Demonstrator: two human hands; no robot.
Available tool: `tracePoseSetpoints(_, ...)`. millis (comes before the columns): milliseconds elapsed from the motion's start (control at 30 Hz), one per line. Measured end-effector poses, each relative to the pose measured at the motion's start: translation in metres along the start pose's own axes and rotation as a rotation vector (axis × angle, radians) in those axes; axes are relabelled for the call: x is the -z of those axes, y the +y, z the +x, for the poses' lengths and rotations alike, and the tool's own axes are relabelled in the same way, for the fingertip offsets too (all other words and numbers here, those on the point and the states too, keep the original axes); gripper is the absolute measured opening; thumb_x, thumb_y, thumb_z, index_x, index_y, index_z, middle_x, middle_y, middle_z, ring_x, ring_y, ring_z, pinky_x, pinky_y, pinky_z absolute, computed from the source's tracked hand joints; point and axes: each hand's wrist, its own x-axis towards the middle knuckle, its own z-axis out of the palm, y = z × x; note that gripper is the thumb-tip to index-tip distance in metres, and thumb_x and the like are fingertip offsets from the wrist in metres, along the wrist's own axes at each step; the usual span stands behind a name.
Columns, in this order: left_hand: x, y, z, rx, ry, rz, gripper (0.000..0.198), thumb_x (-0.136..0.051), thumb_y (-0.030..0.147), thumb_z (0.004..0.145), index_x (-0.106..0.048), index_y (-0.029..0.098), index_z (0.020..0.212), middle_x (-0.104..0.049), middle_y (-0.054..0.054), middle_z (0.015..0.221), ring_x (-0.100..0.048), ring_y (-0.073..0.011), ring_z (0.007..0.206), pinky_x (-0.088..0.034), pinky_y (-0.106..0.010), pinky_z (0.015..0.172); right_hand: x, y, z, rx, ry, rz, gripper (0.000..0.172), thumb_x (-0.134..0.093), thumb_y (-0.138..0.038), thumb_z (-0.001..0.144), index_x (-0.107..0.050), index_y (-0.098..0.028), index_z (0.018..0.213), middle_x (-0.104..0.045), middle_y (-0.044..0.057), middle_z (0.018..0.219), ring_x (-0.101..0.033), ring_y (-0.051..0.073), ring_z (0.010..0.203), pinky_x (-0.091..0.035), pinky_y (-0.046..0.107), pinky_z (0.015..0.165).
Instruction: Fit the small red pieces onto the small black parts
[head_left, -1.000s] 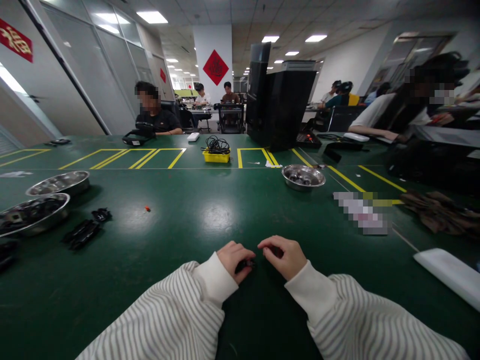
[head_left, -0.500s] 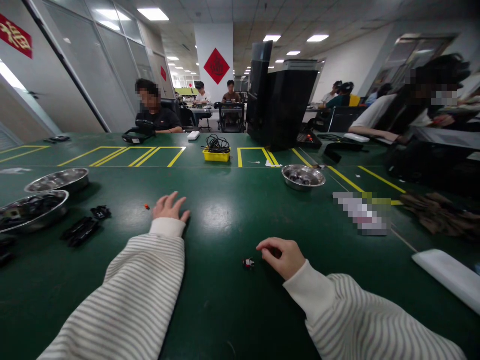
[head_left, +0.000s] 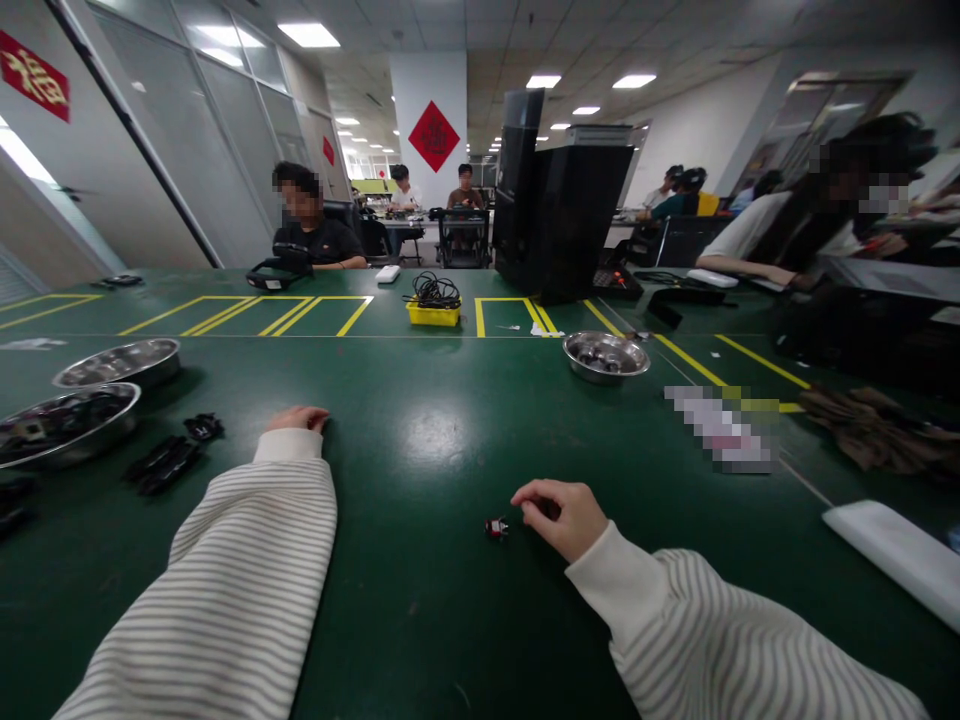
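Observation:
My left hand (head_left: 298,418) rests low over the green table (head_left: 420,600), left of the middle. Its fingers are bunched and curl downward, mostly hidden by the hand and cuff; whatever lies under them cannot be seen. Nearer to me, my right hand (head_left: 568,515) rests on the tabletop, loosely curled, with a gap between thumb and fingers and nothing visible in it. Just left of its fingertips lies a small red and black part (head_left: 496,527) with light metal bits, apart from the hand.
Black plastic parts (head_left: 163,462) lie left of my left arm, beside a steel bowl of dark parts (head_left: 112,432) and another steel bowl (head_left: 161,372). Farther off stand a steel bowl (head_left: 606,376), a yellow basket of cables (head_left: 433,315) and a black computer case (head_left: 577,220). People sit beyond.
My left hand has moved left and drawn its spread fingers in, covering the spot where a small orange piece lay. My right hand stays put beside the red and black part.

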Motion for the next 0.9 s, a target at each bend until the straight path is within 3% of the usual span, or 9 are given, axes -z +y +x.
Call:
tracePoseSetpoints(200, -0.018, 0.048, -0.018, -0.074, -0.016, -0.19, 0.019, -0.052, 0.025, 0.071, -0.062, 0.017, 0.084, -0.06, -0.003, 0.082, -0.058, -0.0111, 0.066, -0.048, -0.021, 0.065, -0.001, 0.0, 0.0, -0.004, 0.016, -0.016, 0.017, -0.049, -0.014, 0.074, -0.066, -0.015, 0.075, -0.063, 0.001, 0.059, -0.054, 0.011, 0.047, -0.041, 0.021, 0.045)
tracePoseSetpoints(367, -0.032, 0.112, -0.056, -0.346, -0.118, -0.672, 0.013, -0.054, 0.023, 0.069, -0.061, 0.015, 0.076, -0.058, -0.003, 0.075, -0.058, -0.0093, 0.06, -0.051, -0.02, 0.057, 0.0, -0.001, 0.0, -0.018, 0.023, 0.013, 0.017, -0.048, -0.014, 0.074, -0.066, -0.015, 0.075, -0.063, 0.001, 0.058, -0.053, 0.01, 0.046, -0.04, 0.02, 0.044)
tracePoseSetpoints(500, -0.025, 0.159, -0.092, -0.556, -0.277, -0.846, 0.011, -0.055, 0.019, 0.068, -0.061, 0.013, 0.075, -0.06, -0.005, 0.073, -0.058, -0.0096, 0.057, -0.051, -0.021, 0.054, 0.0, -0.001, 0.001, -0.042, 0.062, 0.049, 0.017, -0.048, -0.014, 0.073, -0.065, -0.016, 0.074, -0.062, -0.001, 0.054, -0.052, 0.009, 0.043, -0.04, 0.019, 0.044)
tracePoseSetpoints(567, -0.02, 0.177, -0.109, -0.661, -0.299, -0.869, 0.009, -0.056, 0.018, 0.068, -0.062, 0.014, 0.073, -0.062, -0.005, 0.071, -0.058, -0.011, 0.061, -0.051, -0.024, 0.059, -0.001, 0.0, 0.001, -0.054, 0.094, 0.071, 0.017, -0.048, -0.014, 0.072, -0.065, -0.016, 0.072, -0.062, -0.001, 0.053, -0.053, 0.01, 0.043, -0.041, 0.019, 0.044)
tracePoseSetpoints(700, -0.023, 0.198, -0.137, -0.764, -0.224, -0.868, 0.007, -0.059, 0.016, 0.064, -0.062, 0.018, 0.07, -0.065, -0.002, 0.067, -0.056, -0.0137, 0.067, -0.046, -0.03, 0.068, -0.002, -0.001, 0.002, -0.077, 0.136, 0.134, 0.017, -0.047, -0.015, 0.07, -0.064, -0.016, 0.07, -0.062, 0.0, 0.053, -0.056, 0.011, 0.045, -0.044, 0.02, 0.047)
tracePoseSetpoints(900, -0.036, 0.202, -0.143, -0.627, -0.256, -0.673, 0.021, -0.064, 0.01, 0.052, -0.063, 0.021, 0.069, -0.064, 0.001, 0.063, -0.048, -0.0185, 0.071, -0.042, -0.033, 0.064, 0.0, -0.004, 0.002, -0.096, 0.164, 0.129, 0.017, -0.047, -0.015, 0.069, -0.064, -0.016, 0.068, -0.062, 0.0, 0.053, -0.055, 0.011, 0.045, -0.043, 0.02, 0.046)
